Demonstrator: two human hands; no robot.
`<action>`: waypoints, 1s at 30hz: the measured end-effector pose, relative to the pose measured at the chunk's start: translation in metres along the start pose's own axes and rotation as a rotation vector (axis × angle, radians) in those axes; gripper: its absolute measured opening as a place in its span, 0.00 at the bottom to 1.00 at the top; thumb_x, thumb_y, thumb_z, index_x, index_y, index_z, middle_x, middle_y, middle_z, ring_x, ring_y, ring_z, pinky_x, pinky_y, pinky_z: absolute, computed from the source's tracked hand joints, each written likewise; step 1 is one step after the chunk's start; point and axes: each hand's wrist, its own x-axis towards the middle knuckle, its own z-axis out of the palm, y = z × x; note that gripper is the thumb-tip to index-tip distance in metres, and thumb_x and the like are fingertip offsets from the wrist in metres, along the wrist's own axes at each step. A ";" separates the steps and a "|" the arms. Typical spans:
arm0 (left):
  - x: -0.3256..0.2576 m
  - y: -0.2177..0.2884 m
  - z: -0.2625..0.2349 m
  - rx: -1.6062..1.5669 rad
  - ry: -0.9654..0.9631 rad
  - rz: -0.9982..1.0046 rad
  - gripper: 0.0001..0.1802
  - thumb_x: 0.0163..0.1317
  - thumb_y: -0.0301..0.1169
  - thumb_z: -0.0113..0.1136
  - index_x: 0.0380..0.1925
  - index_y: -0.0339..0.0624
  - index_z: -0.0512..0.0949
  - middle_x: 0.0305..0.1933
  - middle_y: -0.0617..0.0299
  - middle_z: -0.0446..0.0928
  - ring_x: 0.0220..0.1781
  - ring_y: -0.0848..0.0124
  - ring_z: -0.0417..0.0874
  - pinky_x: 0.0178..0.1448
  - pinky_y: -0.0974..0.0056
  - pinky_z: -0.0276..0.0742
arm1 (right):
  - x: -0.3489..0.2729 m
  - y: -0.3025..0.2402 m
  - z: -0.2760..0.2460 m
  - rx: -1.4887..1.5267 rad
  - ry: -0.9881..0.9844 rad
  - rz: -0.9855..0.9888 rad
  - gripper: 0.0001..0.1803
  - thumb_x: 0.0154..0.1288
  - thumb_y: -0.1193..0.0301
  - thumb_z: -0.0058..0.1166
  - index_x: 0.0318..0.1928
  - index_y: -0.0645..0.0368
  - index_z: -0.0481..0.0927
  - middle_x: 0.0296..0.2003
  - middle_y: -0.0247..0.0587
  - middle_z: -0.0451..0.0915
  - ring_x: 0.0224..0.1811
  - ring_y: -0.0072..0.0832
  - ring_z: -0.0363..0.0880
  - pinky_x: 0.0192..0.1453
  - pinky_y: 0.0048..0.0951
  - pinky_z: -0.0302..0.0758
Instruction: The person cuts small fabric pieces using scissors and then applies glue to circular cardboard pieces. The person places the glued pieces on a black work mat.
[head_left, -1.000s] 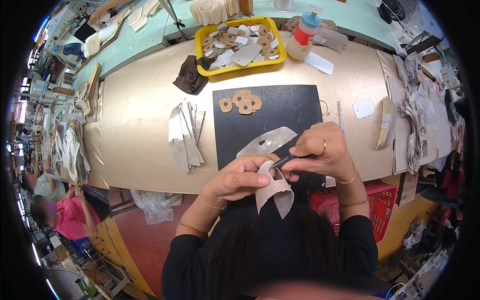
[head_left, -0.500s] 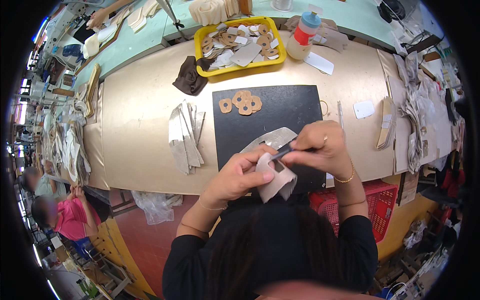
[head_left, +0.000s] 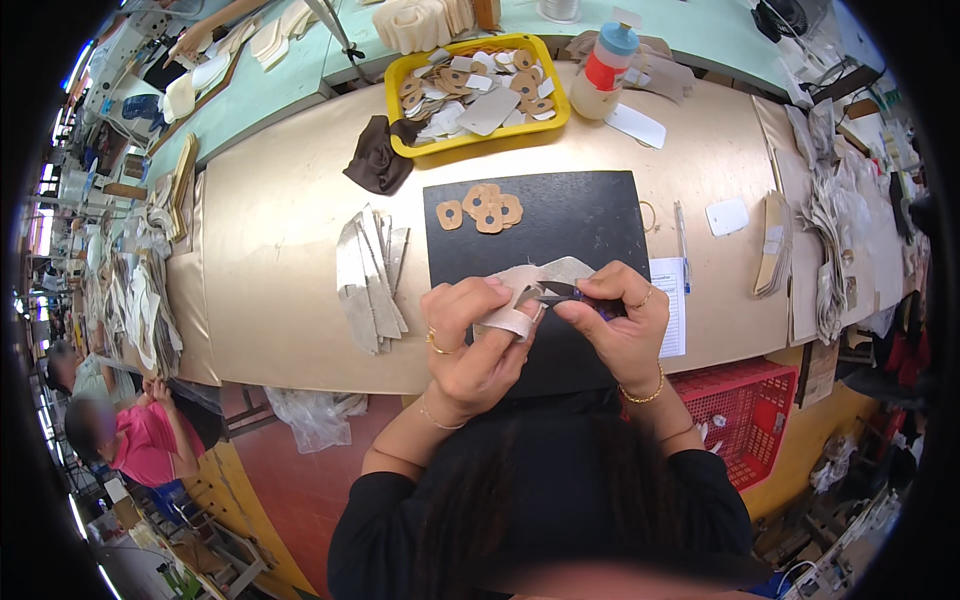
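My left hand (head_left: 468,335) grips a pale beige cut piece (head_left: 511,321), soft like fabric or thin leather, folded over my fingers above a black mat (head_left: 600,215). A cut-out opening shows in this piece. Pinched in my right hand (head_left: 625,325) are small dark-bladed snips (head_left: 560,290), their tips at the edge of the opening. Part of the handle is hidden in my palm. Behind my hands another pale piece (head_left: 567,268) lies on the mat, partly covered. Several small brown pieces with dark centres (head_left: 490,212) sit near the mat's far left corner.
Left of the mat lies a fan of silvery-grey strips (head_left: 365,280). A yellow tray (head_left: 480,147) of cut pieces, a dark cloth (head_left: 378,160) and a blue-capped bottle (head_left: 597,85) stand beyond. A printed sheet (head_left: 670,310) lies right; a red crate (head_left: 745,410) is below the table edge.
Both hands have shifted, the right one lower and nearer the left. The beige piece has been turned and raised toward the mat's middle. More of the printed sheet now shows.
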 end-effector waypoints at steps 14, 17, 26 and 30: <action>0.000 -0.004 -0.004 0.008 0.019 0.077 0.13 0.41 0.21 0.74 0.27 0.44 0.81 0.45 0.63 0.76 0.45 0.65 0.80 0.44 0.60 0.66 | 0.009 -0.009 0.000 -0.265 0.007 -0.224 0.16 0.46 0.71 0.76 0.28 0.61 0.78 0.22 0.40 0.80 0.21 0.30 0.80 0.25 0.25 0.73; 0.001 -0.006 -0.004 0.009 0.014 0.076 0.13 0.41 0.21 0.74 0.28 0.43 0.81 0.46 0.63 0.77 0.45 0.64 0.80 0.44 0.60 0.66 | 0.011 -0.010 -0.001 -0.314 0.009 -0.278 0.15 0.45 0.71 0.76 0.27 0.59 0.78 0.22 0.39 0.81 0.21 0.32 0.81 0.25 0.26 0.74; 0.001 -0.005 -0.007 0.031 -0.015 0.080 0.13 0.42 0.19 0.72 0.30 0.42 0.81 0.46 0.61 0.77 0.46 0.63 0.80 0.45 0.59 0.67 | 0.013 -0.009 -0.002 -0.314 -0.001 -0.284 0.16 0.45 0.72 0.76 0.27 0.60 0.78 0.22 0.39 0.81 0.22 0.32 0.81 0.25 0.25 0.74; 0.000 -0.006 -0.006 0.027 0.000 0.091 0.14 0.40 0.20 0.72 0.29 0.43 0.82 0.47 0.62 0.77 0.47 0.64 0.80 0.45 0.60 0.66 | 0.013 -0.009 -0.003 -0.276 -0.016 -0.247 0.16 0.45 0.71 0.76 0.27 0.60 0.78 0.22 0.40 0.81 0.22 0.32 0.81 0.25 0.25 0.74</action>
